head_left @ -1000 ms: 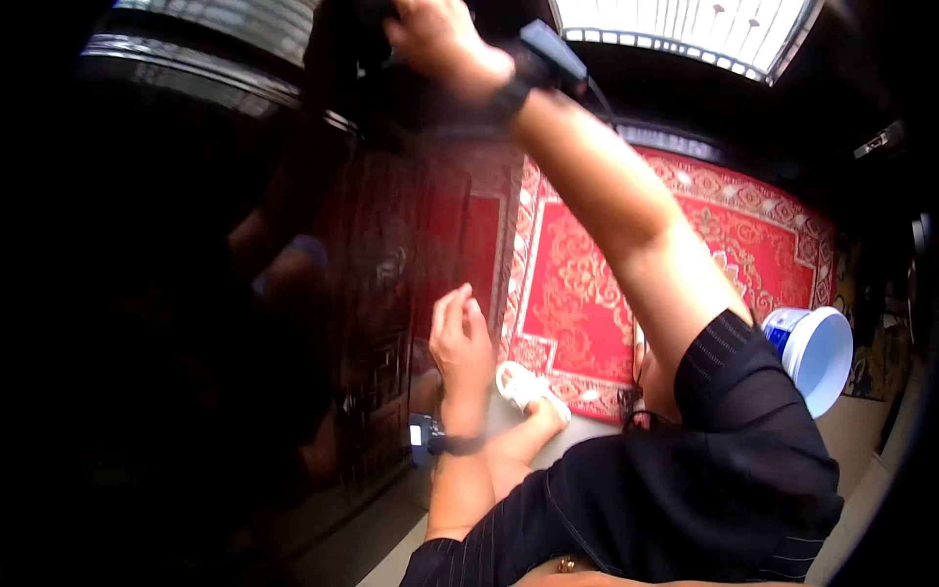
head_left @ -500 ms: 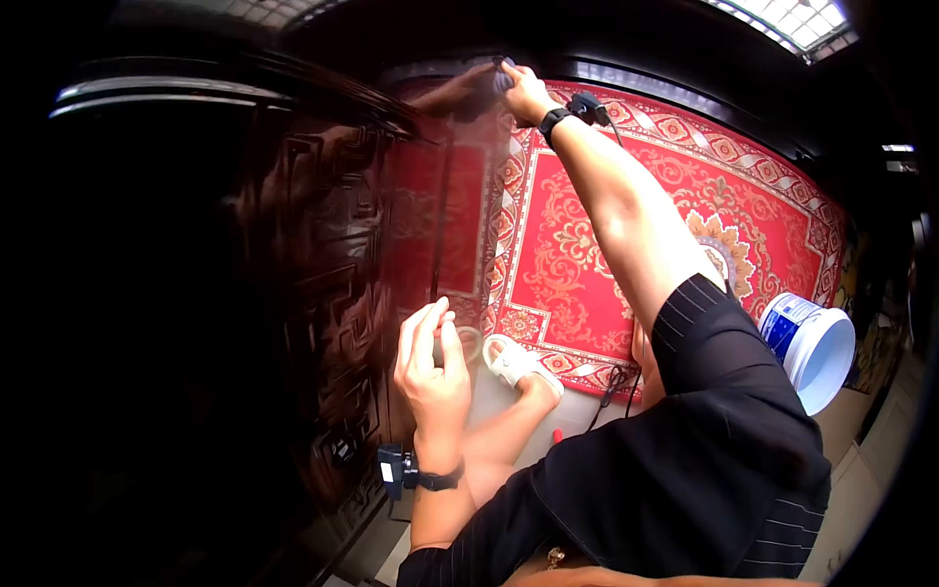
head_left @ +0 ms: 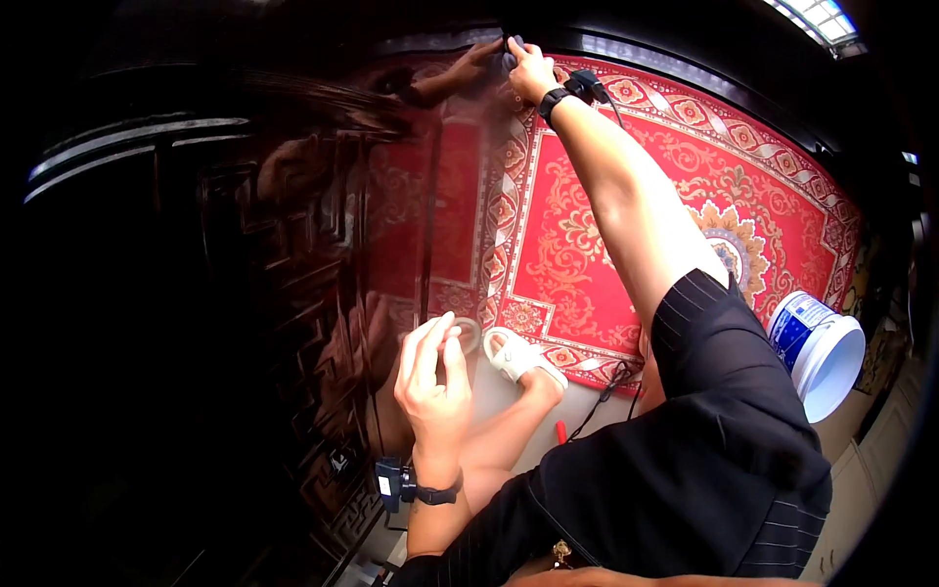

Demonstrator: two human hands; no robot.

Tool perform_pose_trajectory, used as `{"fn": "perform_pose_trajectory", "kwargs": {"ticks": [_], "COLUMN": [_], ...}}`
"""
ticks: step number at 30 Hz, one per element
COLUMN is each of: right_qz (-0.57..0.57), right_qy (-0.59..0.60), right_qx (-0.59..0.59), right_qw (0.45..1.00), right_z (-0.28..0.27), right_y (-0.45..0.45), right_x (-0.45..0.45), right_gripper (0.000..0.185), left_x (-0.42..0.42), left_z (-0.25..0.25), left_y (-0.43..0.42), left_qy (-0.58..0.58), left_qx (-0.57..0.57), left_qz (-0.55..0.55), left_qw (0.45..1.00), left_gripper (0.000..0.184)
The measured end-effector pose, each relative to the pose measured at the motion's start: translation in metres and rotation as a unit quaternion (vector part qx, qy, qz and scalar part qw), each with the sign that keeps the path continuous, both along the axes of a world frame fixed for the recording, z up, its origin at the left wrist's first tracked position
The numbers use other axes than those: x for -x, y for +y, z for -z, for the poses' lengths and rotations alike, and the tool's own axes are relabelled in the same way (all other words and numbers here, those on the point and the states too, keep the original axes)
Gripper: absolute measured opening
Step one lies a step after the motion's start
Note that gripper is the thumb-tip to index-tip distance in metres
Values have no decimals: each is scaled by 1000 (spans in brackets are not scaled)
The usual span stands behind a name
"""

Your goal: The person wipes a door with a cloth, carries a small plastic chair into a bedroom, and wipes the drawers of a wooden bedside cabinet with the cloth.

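My right hand (head_left: 533,72) reaches far forward, its fingers closed on a bunched grey cloth (head_left: 510,59). The cloth is at the far end of a dark, glossy carved wood panel (head_left: 293,225), and the panel mirrors the hand. Only a small piece of cloth shows past the fingers. Nearer to me, my left hand (head_left: 432,382) is raised beside the panel with bent fingers, thumb apart from them. Nothing shows in it, and I cannot tell whether it touches the wood. Each wrist wears a black strap with a small device.
A red patterned rug (head_left: 587,264) covers the floor alongside the panel. To the right is a white bucket (head_left: 829,367) with a blue label, tilted in view. My foot in a white sandal (head_left: 520,360) rests at the rug's edge. A black cable (head_left: 604,391) and a red object (head_left: 561,432) lie close by.
My right hand has shifted slightly up and right in view with the cloth. The left hand keeps its bent pose, a little lower. The camera view has turned slightly.
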State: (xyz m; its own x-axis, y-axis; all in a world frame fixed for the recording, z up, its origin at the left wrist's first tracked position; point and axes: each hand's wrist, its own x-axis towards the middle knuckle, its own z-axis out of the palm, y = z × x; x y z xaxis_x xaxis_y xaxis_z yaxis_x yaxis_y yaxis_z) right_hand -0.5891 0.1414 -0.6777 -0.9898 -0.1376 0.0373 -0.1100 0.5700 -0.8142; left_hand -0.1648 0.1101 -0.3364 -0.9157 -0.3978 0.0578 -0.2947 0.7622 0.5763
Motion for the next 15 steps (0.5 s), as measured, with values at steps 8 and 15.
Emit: {"fn": "perform_pose_trajectory", "kwargs": {"ticks": [8,15], "right_qz": [-42,-36], "right_qy": [-128,-82], "right_qx": [-89,-127], "right_qw": [987,988], "right_z": [53,50], "right_y": [-2,-15], "right_x": [2,34], "right_gripper": [66,54], "left_x": [11,21], "left_z": [8,11], "left_y": [4,5], "left_qy": [-19,-44], "left_qx": [2,-13], "left_qz": [9,2], "left_qw": [1000,999], "left_gripper": [20,20]}}
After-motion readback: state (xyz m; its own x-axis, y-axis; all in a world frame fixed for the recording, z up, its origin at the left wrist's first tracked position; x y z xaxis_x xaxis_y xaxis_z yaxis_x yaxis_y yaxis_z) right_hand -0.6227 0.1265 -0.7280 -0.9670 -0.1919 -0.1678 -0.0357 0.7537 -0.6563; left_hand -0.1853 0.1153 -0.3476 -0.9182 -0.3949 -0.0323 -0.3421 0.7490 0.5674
